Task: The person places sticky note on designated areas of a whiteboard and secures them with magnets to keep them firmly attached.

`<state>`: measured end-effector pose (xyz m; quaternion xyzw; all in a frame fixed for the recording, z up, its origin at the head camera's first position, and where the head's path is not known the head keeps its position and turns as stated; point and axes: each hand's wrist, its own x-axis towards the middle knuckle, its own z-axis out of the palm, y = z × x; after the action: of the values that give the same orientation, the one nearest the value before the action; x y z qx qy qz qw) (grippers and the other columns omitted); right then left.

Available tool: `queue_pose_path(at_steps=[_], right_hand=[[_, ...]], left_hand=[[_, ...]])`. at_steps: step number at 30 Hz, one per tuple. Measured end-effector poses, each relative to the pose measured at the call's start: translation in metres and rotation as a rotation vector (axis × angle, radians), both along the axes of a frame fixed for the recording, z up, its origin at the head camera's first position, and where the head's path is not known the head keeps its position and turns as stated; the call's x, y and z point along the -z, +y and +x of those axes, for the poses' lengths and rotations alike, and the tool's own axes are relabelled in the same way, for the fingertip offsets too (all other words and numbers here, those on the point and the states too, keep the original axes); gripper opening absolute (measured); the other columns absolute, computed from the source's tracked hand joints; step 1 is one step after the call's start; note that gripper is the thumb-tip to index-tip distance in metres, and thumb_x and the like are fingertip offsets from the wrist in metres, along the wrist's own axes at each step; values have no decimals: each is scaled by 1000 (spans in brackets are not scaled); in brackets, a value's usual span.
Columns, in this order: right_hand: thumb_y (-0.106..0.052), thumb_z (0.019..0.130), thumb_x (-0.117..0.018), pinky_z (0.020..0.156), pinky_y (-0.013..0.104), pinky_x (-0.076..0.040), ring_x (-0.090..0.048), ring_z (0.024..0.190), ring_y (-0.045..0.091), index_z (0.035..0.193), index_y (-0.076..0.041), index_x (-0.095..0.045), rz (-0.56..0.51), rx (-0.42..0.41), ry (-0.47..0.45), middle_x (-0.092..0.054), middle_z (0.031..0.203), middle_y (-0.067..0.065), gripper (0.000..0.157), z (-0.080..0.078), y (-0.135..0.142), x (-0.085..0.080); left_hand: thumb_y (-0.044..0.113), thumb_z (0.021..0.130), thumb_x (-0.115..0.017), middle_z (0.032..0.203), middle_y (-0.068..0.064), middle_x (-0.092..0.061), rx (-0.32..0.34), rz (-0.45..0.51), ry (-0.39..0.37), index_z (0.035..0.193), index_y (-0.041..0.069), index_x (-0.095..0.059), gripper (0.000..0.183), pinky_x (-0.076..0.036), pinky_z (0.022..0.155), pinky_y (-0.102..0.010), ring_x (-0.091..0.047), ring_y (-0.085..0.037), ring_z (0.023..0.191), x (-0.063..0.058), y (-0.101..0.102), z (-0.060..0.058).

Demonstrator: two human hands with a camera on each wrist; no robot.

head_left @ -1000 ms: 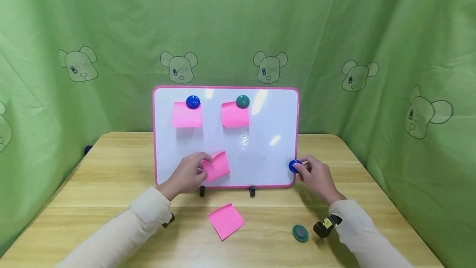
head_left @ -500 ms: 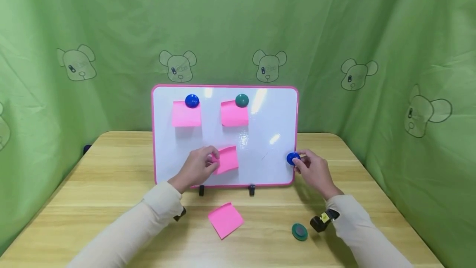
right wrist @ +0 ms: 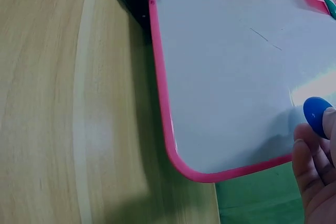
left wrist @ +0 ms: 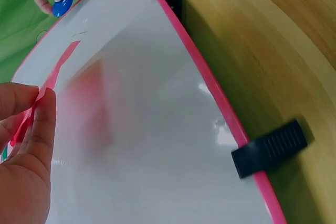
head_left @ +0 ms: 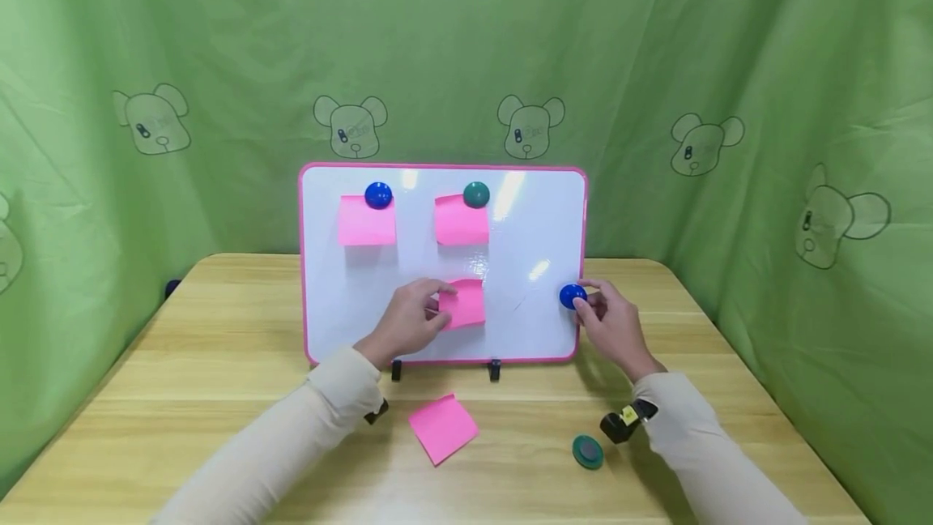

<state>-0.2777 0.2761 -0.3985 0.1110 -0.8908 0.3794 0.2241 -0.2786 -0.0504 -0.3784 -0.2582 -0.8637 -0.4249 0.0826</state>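
Note:
My left hand pinches the left edge of a pink sticky note in front of the lower middle of the whiteboard. In the left wrist view that sticky note stands off the board, and its blurred reflection shows on the white surface. At the board's right edge my right hand holds a round blue magnet between thumb and fingers. In the right wrist view the blue magnet is close over the board near its corner.
A blue magnet and a green magnet each overlap a pink note on the board. Another sticky note and an upturned green magnet lie on the table. Black feet support the board.
My left hand has carried the sticky note rightward and upward across the board. My right hand has risen slightly along the right edge with the blue magnet.

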Motion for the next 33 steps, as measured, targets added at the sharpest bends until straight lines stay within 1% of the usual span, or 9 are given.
queue_pose_path(at_steps=[3, 7, 10, 16, 20, 25, 30, 33], right_hand=[[-3, 94, -59, 57, 20, -49, -59, 68, 19, 125, -1, -57, 4, -16, 27, -65, 82, 15, 31, -1, -1, -1], [-5, 95, -58, 61, 20, -50, -61, 72, 21, 128, -3, -58, 13, -26, 14, -66, 86, 16, 33, -1, -3, -2], [-8, 96, -57, 62, 20, -50, -59, 74, 22, 130, -3, -58, 29, -27, -3, -65, 88, 16, 34, -2, -4, -4], [-8, 95, -58, 60, 21, -48, -58, 70, 19, 127, -2, -59, 22, -33, 8, -63, 83, 14, 33, -6, -4, -7], [-7, 95, -57, 61, 20, -49, -59, 72, 20, 128, -3, -59, 17, -35, 0, -65, 85, 15, 34, -8, -3, -9], [-8, 96, -55, 63, 19, -50, -60, 76, 22, 128, -5, -61, 21, -44, -9, -65, 86, 15, 33, -11, -3, -15], [-7, 94, -56, 62, 18, -47, -59, 73, 17, 124, -3, -61, 13, -56, -5, -65, 85, 15, 31, -14, -5, -21], [-6, 92, -58, 60, 17, -47, -57, 71, 15, 123, -3, -61, 4, -53, -11, -65, 84, 14, 31, -16, -6, -22]], left_hand=[[1, 84, -70, 114, -8, -63, 3, -6, -5, 118, 6, -64, 35, -55, 75, -26, -65, -19, 88, 1, 5, -1], [2, 84, -71, 117, -8, -62, 8, -20, -21, 122, 7, -61, 40, -55, 75, -26, -64, -18, 89, 1, 11, -2], [3, 84, -71, 119, -7, -61, 6, -29, -32, 125, 9, -60, 43, -55, 75, -26, -64, -18, 90, -1, 14, -3], [3, 84, -72, 123, -6, -59, -9, -39, -51, 128, 11, -57, 46, -54, 74, -25, -63, -16, 90, -4, 19, -5], [5, 85, -71, 125, -4, -58, -15, -36, -70, 130, 12, -56, 48, -54, 74, -25, -62, -16, 91, -6, 23, -6], [5, 86, -71, 125, -5, -58, -3, -30, -57, 130, 12, -55, 48, -55, 74, -23, -62, -16, 90, -11, 29, -10], [3, 85, -71, 129, -7, -56, 6, -14, -45, 131, 10, -55, 50, -55, 74, -22, -64, -17, 91, -17, 33, -12], [3, 85, -71, 132, -8, -55, 3, -14, -42, 133, 10, -54, 52, -55, 75, -22, -64, -18, 92, -18, 35, -12]])
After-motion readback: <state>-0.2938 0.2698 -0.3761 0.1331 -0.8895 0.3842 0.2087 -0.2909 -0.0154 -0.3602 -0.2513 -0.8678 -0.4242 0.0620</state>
